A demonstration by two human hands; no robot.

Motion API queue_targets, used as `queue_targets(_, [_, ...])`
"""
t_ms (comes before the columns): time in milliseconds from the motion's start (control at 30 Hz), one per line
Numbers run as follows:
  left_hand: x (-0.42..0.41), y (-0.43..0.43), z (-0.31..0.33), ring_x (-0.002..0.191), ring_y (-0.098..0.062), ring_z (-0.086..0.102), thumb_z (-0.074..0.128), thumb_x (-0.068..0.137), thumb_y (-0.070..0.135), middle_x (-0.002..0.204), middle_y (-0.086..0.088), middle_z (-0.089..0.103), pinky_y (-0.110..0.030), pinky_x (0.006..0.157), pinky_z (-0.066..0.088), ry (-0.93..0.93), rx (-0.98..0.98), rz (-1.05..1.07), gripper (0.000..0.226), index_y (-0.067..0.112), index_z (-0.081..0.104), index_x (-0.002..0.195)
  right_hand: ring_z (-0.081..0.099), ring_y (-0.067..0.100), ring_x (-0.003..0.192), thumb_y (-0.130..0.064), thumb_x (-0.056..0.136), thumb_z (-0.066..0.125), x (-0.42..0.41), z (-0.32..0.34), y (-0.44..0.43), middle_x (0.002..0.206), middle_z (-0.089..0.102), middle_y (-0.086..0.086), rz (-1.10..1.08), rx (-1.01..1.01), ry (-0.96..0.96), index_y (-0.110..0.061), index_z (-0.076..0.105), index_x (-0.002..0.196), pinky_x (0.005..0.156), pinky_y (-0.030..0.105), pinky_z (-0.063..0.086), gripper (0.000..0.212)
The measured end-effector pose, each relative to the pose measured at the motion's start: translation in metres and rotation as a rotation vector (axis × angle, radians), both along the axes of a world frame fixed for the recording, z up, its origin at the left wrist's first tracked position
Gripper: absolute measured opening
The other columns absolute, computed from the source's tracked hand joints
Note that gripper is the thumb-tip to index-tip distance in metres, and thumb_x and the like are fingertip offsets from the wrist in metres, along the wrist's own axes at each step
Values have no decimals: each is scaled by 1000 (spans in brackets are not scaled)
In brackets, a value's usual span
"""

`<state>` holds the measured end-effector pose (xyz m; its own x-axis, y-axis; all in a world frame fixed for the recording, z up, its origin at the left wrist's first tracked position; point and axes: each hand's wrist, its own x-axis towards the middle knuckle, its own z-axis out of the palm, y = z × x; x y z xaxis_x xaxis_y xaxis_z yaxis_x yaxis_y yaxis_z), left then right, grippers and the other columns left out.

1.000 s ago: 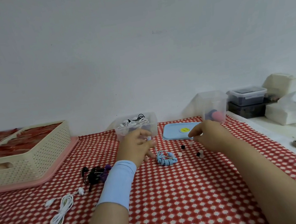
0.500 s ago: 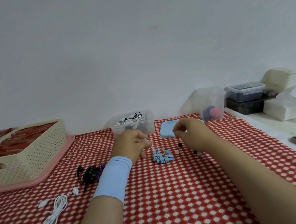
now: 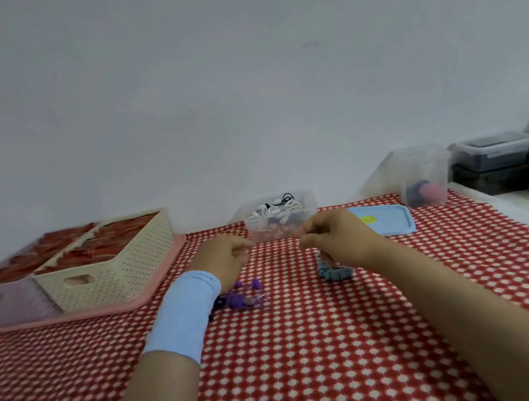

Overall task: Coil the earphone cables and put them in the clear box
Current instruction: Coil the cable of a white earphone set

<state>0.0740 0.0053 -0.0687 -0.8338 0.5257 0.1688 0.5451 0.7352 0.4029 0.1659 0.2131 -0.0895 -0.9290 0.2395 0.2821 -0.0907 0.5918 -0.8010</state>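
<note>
The right hand [image 3: 335,237] was curled, thumb against fingertips. A strand of the blue earphone cable [image 3: 335,272] ran up from its bundle into the underside of that hand, so it looked to be pinching the cable, though blur hid the contact itself. The left hand [image 3: 227,258] was curled the same way, thumb meeting fingertips. No strand showed between the two hands, and I could not tell whether it held anything.

The blue bundle lay on the checked tablecloth [image 3: 314,348] just at 6 o'clock of the right hand, partly under it, its long axis running 9 to 3 o'clock. It was only loosely gathered, so coiling seemed unfinished.

The clear box [image 3: 281,228] stood open just beyond the gap between the hands, at 11 o'clock from the right hand and 1 o'clock from the left, with white and black earphones already inside. Both hands were close to it; the right, nearer the cable, would likely carry the coil forward and slightly left.

A purple earphone set [image 3: 240,299] lay at 6 o'clock of the left hand, beside the blue wrist sleeve [image 3: 184,313]. The blue lid [image 3: 388,222] lay at 3 o'clock of the right hand.
</note>
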Motion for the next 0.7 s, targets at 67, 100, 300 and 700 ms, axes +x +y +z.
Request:
queue_targets(67, [-4, -17, 1, 111, -11, 62, 63, 94, 17, 124, 5, 68, -25, 102, 41, -15, -15, 29, 27, 26, 71, 117, 52, 10, 39, -8, 90, 71, -9, 5, -18, 58, 67, -2, 54, -5, -6, -8, 74, 80, 47, 21, 44, 10])
queue_targets(100, [-4, -22, -1, 112, -11, 61, 64, 93, 18, 123, 5, 68, -26, 104, 41, -19, -21, 30, 25, 26, 72, 116, 54, 13, 41, -8, 89, 72, -13, 6, -25, 64, 71, -1, 77, -16, -7, -7, 76, 81, 48, 22, 45, 8])
queue_targets(300, [0, -48, -13, 118, -14, 57, 66, 91, 30, 133, 6, 62, -27, 101, 40, -63, -175, 16, 36, 32, 64, 127, 54, 3, 43, -6, 90, 72, -37, 7, -72, 79, 73, -9, 167, -13, -70, -6, 77, 95, 50, 19, 50, 7])
queue_targets(700, [-6, -125, -15, 107, -13, 58, 63, 90, 43, 116, 8, 64, -33, 98, 46, -189, -98, 142, 22, 29, 67, 107, 53, 0, 40, -8, 90, 72, -65, -2, -125, 61, 69, -9, 242, 32, -128, -10, 78, 90, 44, 15, 44, 6])
